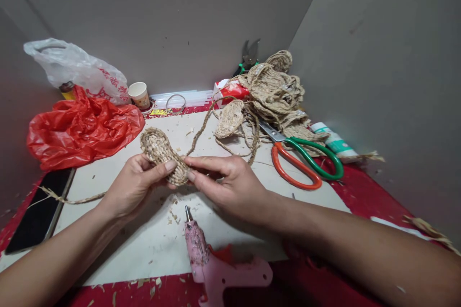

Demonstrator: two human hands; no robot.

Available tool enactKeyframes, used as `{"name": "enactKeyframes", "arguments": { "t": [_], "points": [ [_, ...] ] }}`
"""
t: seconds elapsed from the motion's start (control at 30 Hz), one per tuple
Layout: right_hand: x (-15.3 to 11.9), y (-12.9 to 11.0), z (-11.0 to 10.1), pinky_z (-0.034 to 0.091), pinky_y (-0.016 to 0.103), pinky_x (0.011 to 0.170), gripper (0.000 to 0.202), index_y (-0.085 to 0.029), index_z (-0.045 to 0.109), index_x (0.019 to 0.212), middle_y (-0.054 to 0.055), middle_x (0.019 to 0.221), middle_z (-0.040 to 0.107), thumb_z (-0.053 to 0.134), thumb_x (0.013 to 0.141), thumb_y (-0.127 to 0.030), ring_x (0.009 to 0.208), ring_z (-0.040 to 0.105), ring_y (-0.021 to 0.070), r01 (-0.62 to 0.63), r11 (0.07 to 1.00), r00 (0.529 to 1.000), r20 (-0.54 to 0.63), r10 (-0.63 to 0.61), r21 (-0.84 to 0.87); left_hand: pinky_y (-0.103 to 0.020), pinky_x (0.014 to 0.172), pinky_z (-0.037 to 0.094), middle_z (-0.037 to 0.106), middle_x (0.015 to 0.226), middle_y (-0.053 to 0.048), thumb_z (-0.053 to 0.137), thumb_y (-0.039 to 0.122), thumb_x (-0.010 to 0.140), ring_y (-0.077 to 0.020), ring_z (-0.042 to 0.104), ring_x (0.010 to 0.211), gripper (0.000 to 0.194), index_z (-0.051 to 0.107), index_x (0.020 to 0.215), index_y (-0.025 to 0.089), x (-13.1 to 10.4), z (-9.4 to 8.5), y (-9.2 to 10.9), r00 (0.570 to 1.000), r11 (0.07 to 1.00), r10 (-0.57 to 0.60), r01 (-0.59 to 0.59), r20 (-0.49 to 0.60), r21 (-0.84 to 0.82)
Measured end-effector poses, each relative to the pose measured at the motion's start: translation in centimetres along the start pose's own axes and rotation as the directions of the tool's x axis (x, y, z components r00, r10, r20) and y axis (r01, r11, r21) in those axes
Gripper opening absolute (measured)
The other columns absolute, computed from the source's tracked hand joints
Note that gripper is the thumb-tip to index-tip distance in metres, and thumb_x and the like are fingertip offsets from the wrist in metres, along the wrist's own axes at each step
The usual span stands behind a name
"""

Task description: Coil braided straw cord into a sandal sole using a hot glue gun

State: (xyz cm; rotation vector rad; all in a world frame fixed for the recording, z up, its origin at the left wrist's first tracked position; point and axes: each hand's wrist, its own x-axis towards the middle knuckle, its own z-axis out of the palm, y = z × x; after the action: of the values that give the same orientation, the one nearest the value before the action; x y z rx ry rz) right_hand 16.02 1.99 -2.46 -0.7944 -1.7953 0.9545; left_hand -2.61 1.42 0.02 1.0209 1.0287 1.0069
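Observation:
A small sole-shaped piece of coiled straw braid (158, 148) is held up over the white board. My left hand (139, 180) grips it from the left, thumb lying on its face. At its lower right edge, my right hand (230, 182) pinches the rim with thumb and fingertips, where the loose braided straw cord (201, 132) meets it. That cord runs back toward the straw pile. Just below the hands lies a pink glue gun (201, 249), its metal nozzle pointing up toward the straw piece. The fingers behind the piece are partly hidden.
Scissors (288, 148) with orange and green handles lie right, beside a heap of straw pieces (275, 86). A red plastic bag (84, 129), phone (39, 213) and paper cup (139, 95) are left. Pliers (248, 57) stand at the back by the grey wall (173, 19).

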Motion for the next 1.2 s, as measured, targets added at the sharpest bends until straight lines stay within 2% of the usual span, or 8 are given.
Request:
{"name": "enactKeyframes", "arguments": {
  "t": [0.2,0.33,0.4,0.57,0.7,0.8,1.03,1.2],
  "points": [
    [-0.2,-0.32,-0.19,0.054,0.023,0.057,0.037,-0.003,0.064,0.117,0.007,0.079,0.075,0.056,0.085,-0.018,0.061,0.066,0.0129,0.042,0.998,0.999,-0.033,-0.043,-0.048,-0.017,0.057,0.051,0.071,0.068,-0.002,0.076,0.02,0.075,-0.0101,0.063,0.061,0.006,0.075,0.074,0.014,-0.41,0.26,0.55,0.999,0.996,0.036,-0.038,-0.038,-0.075],
    [-0.3,-0.2,-0.23,0.052,0.022,0.059,0.031,-0.009,0.063,0.114,0.003,0.074,0.072,0.052,0.086,-0.016,0.063,0.066,0.012,0.024,0.999,0.999,-0.031,-0.025,-0.022,-0.019,0.06,0.053,0.061,0.054,0.002,0.077,0.021,0.074,-0.0101,0.061,0.059,0.007,0.074,0.072,0.015,-0.26,0.2,0.59,0.996,0.993,0.052,-0.059,-0.073,-0.104],
    [-0.29,-0.17,-0.24,0.051,0.022,0.06,0.025,-0.011,0.064,0.108,0.002,0.073,0.071,0.052,0.087,-0.015,0.063,0.066,0.0119,0.017,0.999,0.999,-0.033,-0.018,-0.027,-0.018,0.059,0.052,0.061,0.054,0.002,0.077,0.022,0.074,-0.0095,0.06,0.059,0.008,0.074,0.071,0.015,-0.22,0.23,0.55,0.997,0.992,0.058,-0.063,-0.052,-0.107],
    [-0.27,-0.14,-0.26,0.05,0.023,0.06,0.023,-0.01,0.065,0.105,0.004,0.076,0.072,0.051,0.088,-0.016,0.064,0.066,0.0134,-0.037,0.999,0.999,0.019,0.037,-0.009,-0.019,0.063,0.052,0.071,0.076,-0.003,0.076,0.022,0.076,-0.0107,0.062,0.067,0.009,0.074,0.08,0.014,-0.2,0.3,0.04,1.0,1.0,-0.003,0.004,0.011,-0.016],
    [-0.23,-0.2,-0.46,0.048,0.025,0.061,0.026,-0.01,0.067,0.106,0.006,0.077,0.072,0.049,0.089,-0.017,0.064,0.065,0.0147,-0.019,0.989,0.998,0.062,0.028,-0.149,-0.017,0.058,0.05,0.07,0.071,-0.001,0.075,0.019,0.077,-0.0083,0.059,0.06,0.006,0.074,0.077,0.013,-0.13,0.08,-0.32,1.0,1.0,-0.003,0.003,-0.01,0.002],
    [-0.16,-0.35,-0.66,0.049,0.027,0.067,0.028,-0.01,0.068,0.107,0.008,0.084,0.073,0.049,0.09,-0.019,0.072,0.066,0.0172,0.014,0.969,0.995,0.097,0.01,-0.247,-0.016,0.057,0.05,0.07,0.07,0.0,0.075,0.019,0.076,-0.0079,0.06,0.06,0.004,0.074,0.075,0.014,-0.13,0.08,-0.31,1.0,1.0,0.003,-0.003,-0.014,-0.017],
    [-0.12,-0.56,-0.94,0.045,0.022,0.059,0.026,-0.013,0.068,0.1,0.003,0.069,0.069,0.045,0.093,-0.022,0.059,0.06,0.013,-0.003,0.959,0.983,0.175,0.055,-0.285,-0.015,0.059,0.05,0.071,0.066,0.0,0.077,0.019,0.075,-0.0082,0.063,0.06,0.005,0.075,0.071,0.015,-0.44,0.41,-0.31,0.999,1.0,-0.005,0.004,-0.037,-0.031],
    [-0.07,-0.76,-0.95,0.048,0.023,0.067,0.024,-0.014,0.067,0.098,0.006,0.082,0.072,0.045,0.094,-0.019,0.069,0.065,0.0143,0.08,0.93,0.972,0.237,0.008,-0.36,-0.017,0.056,0.05,0.07,0.063,0.0,0.08,0.017,0.07,-0.0087,0.061,0.057,0.009,0.072,0.067,0.014,-0.34,0.61,-0.35,0.997,0.999,-0.004,0.0,-0.079,-0.043]
  ]
}}
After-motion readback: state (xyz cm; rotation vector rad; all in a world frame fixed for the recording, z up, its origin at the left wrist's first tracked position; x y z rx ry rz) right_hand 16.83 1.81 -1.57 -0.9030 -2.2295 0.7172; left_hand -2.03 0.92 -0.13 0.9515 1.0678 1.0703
